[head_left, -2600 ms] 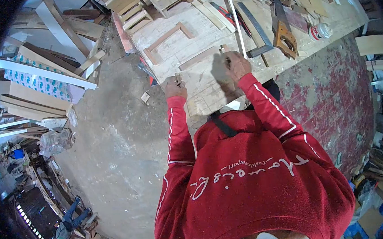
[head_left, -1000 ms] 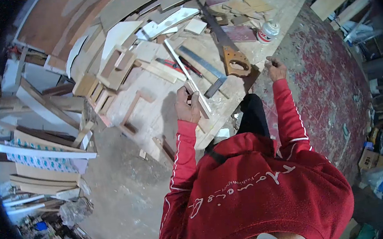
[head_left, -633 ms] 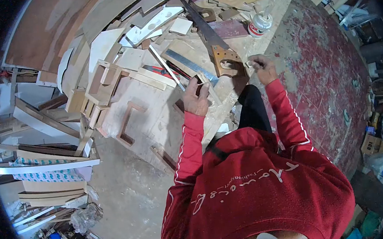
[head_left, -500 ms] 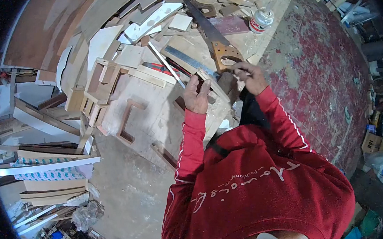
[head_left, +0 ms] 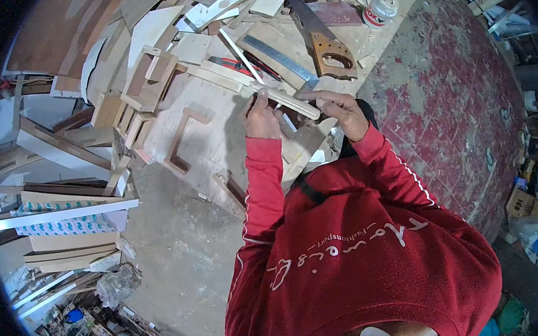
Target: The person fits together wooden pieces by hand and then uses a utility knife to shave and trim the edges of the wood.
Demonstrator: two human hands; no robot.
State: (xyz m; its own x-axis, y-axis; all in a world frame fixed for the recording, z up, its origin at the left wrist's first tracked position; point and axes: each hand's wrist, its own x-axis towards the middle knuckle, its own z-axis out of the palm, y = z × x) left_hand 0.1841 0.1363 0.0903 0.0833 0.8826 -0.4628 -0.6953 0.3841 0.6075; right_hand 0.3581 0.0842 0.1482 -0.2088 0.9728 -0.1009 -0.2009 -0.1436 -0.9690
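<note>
Cluttered wooden workbench (head_left: 206,94), seen from above, with both hands at its near edge. In the left hand (head_left: 262,119), gripped between thumb and fingers toward its far end: a pale, narrow wooden strip (head_left: 290,102), held over the bench and slanting toward the right hand. At the opposite end of the strip, the right hand (head_left: 347,111), fingers bent, fingertips at or just beside the wood; cannot tell from this angle whether grasping it or merely touching it.

Just beyond the left hand, a thin white strip (head_left: 241,55), lying aslant. To its left, a red-and-black hand tool (head_left: 228,64), too small in view for closer naming; to its right, a try square (head_left: 279,56) with long metal blade. Farther right, a handsaw (head_left: 320,36), wooden handle toward the wearer, blade pointing away. Near the handsaw, a maroon board (head_left: 336,13); beside that, at the bench's right edge, a white jar (head_left: 381,11) with red-and-black label.

Left of the hands, flat on the bench, a C-shaped wooden frame (head_left: 178,137). Nearer the wearer, at the bench edge beside the red left sleeve (head_left: 264,168), a brown wooden piece (head_left: 229,190). At the bench's left side, a box-like wooden assembly (head_left: 148,83).
</note>
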